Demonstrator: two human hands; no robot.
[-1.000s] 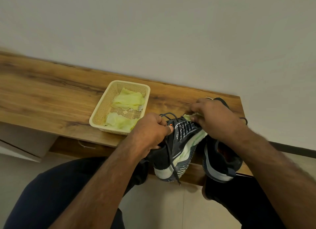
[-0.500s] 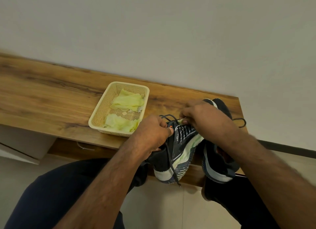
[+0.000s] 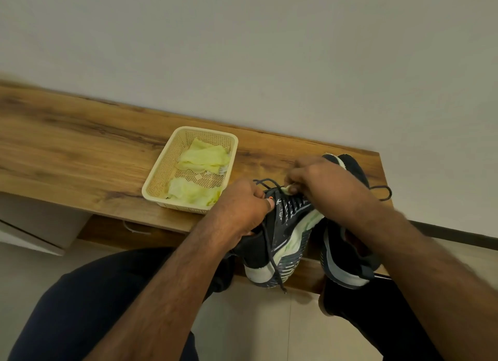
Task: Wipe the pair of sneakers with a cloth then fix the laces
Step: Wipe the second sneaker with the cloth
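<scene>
Two dark sneakers with pale soles stand at the right end of the wooden bench. My left hand [image 3: 244, 207] grips the left sneaker [image 3: 283, 234] at its collar, tipping it on its side with the heel over the bench's front edge. My right hand [image 3: 320, 183] presses a pale yellow-green cloth [image 3: 287, 189] against that sneaker's toe; more of the cloth shows along its side. A dark lace [image 3: 269, 242] hangs loose down past the heel. The right sneaker [image 3: 347, 255] sits behind my right forearm, its lace [image 3: 384, 192] looped on the bench.
A cream plastic basket [image 3: 161, 172] holding crumpled yellow-green cloths sits on the wooden bench [image 3: 80, 156], left of the sneakers. A plain wall runs directly behind the bench. My knees in dark trousers are below the bench's front edge.
My right hand has slid the cloth a little to the left along the toe of the left sneaker. My left hand keeps the same grip.
</scene>
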